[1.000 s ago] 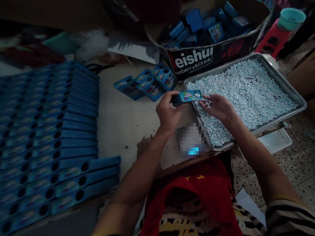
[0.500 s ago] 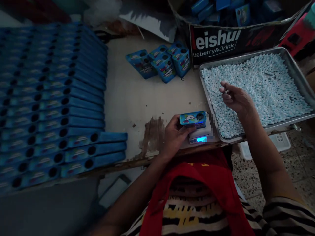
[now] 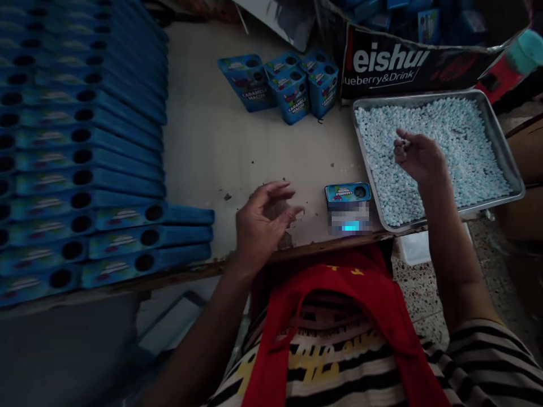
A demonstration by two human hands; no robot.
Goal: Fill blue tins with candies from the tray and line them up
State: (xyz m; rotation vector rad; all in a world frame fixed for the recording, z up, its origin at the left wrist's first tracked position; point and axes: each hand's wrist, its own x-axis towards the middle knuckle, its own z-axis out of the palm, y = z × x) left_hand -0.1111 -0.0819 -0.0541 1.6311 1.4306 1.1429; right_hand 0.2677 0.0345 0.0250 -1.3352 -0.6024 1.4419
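My left hand (image 3: 263, 226) is empty above the table's front part, thumb and fingers apart. To its right, a blue "Caramelo Macizo" candy box (image 3: 348, 193) rests on a small digital scale (image 3: 351, 217) with a lit display, partly blurred out. My right hand (image 3: 419, 157) is raised over the metal tray (image 3: 515, 183). Its fingers are curled together around what look like a few small pale candies, mostly hidden by the fingers. Loose white and light-blue candies (image 3: 462, 169) fill the tray.
Long stacked rows of blue boxes (image 3: 123, 152) cover the table's left side. Several blue boxes (image 3: 292, 93) stand upright at the back. Behind the tray is a black carton (image 3: 394, 70) holding more blue boxes. A red container with a teal top (image 3: 500, 70) leans at the right.
My left hand has let go of the candy box on the scale and moved left, opening. My right hand stays over the tray, fingers still curled. The view has shifted.
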